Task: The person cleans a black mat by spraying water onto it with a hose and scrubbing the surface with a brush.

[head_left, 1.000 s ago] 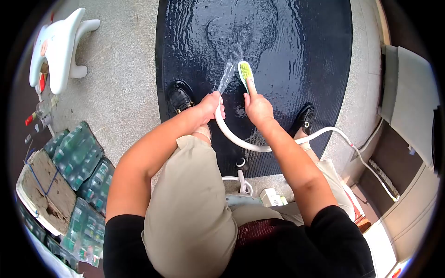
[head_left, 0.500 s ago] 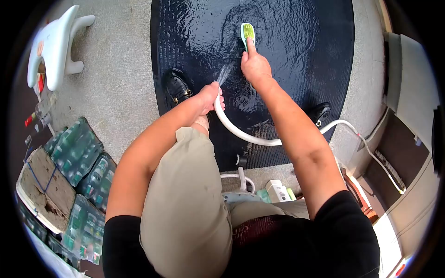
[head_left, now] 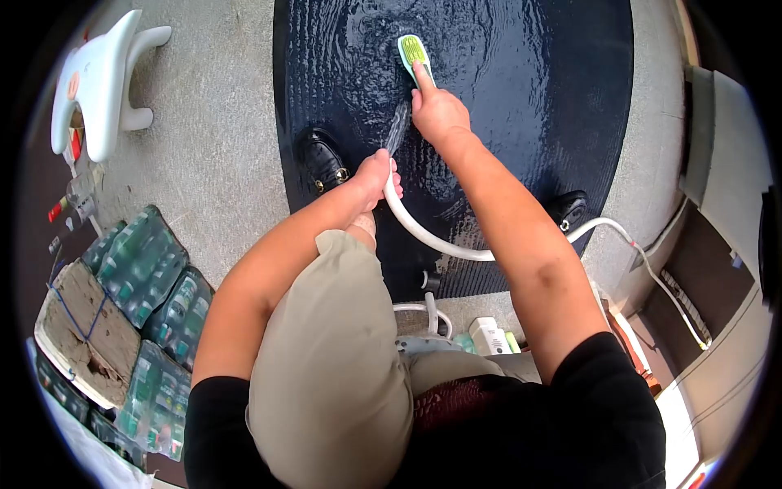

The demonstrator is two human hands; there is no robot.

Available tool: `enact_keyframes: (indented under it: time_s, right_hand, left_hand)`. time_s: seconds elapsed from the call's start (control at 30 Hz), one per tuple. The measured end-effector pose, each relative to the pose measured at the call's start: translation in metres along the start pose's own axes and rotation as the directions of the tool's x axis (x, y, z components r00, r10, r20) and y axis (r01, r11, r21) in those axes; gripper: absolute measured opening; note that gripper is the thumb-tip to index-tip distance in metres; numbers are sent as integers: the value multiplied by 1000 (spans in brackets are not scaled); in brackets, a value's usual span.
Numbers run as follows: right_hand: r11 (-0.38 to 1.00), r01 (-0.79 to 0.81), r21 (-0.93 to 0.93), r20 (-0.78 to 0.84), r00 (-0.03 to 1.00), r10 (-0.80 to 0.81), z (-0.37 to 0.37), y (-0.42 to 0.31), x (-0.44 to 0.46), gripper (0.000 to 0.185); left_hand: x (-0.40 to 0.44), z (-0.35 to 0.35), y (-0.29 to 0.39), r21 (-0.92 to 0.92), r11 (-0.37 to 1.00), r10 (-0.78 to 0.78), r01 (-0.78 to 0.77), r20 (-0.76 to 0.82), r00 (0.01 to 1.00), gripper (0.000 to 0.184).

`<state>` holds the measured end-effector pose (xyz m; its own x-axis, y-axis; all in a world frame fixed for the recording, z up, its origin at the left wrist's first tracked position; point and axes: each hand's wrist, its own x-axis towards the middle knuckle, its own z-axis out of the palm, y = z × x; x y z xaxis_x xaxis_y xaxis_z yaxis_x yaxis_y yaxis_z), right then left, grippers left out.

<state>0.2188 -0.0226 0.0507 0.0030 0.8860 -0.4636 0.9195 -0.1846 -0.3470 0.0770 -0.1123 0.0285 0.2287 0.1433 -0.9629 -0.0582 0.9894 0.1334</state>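
Note:
My left hand [head_left: 377, 177] is wrapped round the end of a white hose [head_left: 423, 235], and water [head_left: 398, 128] streams forward from it. The hose curves beneath my right forearm and off to the right. My right hand [head_left: 439, 112] grips the handle of a scrub brush [head_left: 414, 54] with a green and white back, one finger stretched along it. Its bristles are hidden, facing down on the wet mat. That black ribbed mat [head_left: 554, 90] lies under both hands, with water spread over it.
My black shoes [head_left: 322, 160] stand on the mat. A white stool [head_left: 102, 85] is at upper left. Packs of green bottles [head_left: 140, 265] and a tied board [head_left: 85, 334] are at lower left. A white bottle [head_left: 489, 337] stands behind the mat near my legs. Cabinets [head_left: 733, 147] line the right.
My right hand has moved the brush a little to the left across the mat. My left hand still holds the running hose, and the whole view has shifted slightly.

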Motion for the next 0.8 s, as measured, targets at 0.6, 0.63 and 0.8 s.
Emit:
enact_keyframes:
  time_s: [0.6,0.63,0.8]
  right_hand:
    - [988,-153,-31,77,985,155,-14,33,-26,52]
    - [989,-146,-12,29,989,146,-23,28,0,51]
    - [987,-160,12,4,987,160,-21,32,7,53]
  left_hand:
    - [19,21,7,31,991,124,-134,220,968,31]
    - [23,22,13,5,986,159,-164,227,961,31]
    - [34,33,46,-92,964,262,-248,226,938,32]
